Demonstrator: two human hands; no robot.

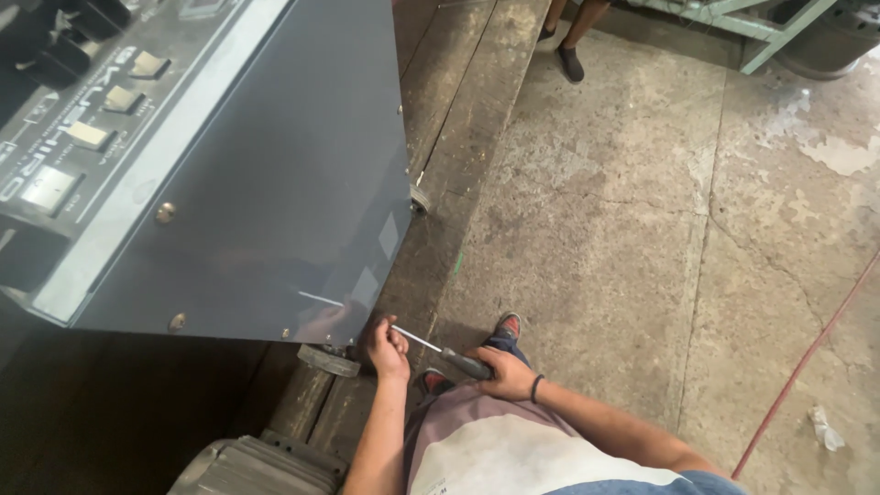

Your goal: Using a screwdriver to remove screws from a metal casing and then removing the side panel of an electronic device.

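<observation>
The right hand (507,372) is closed around the dark handle of a screwdriver (440,349), a black band on its wrist. The shaft runs up and left from that grip toward the left hand (387,347), which is curled narrowly at the shaft's tip, fingers pinched there; whether they grip the tip itself or something small at it cannot be told. Both hands sit low beside the bottom corner of a grey cabinet (275,183), just under its lower edge.

Below the hands lie the person's lap in pale shorts and a shoe (507,324) with a red and green toe, planted on the floor (623,229). A second shoe shows just under the screwdriver. At the bottom left edge sits a ribbed grey metal housing (247,467).

The cabinet's flat side panel fills the left half of the view, tilted, with screws along its rim. A castor (328,360) sits under its near corner, close to the left hand, and another (421,199) shows farther up the right edge. The top face carries a control panel (82,119) with pale square buttons.

The cabinet stands on a dark strip that runs alongside the cracked, stained concrete floor. A red cable (807,357) crosses the floor at the right, with a scrap of white litter (825,427) near it. At the far top, another person's legs (573,37) in dark shoes stand beside a green metal frame (752,23).
</observation>
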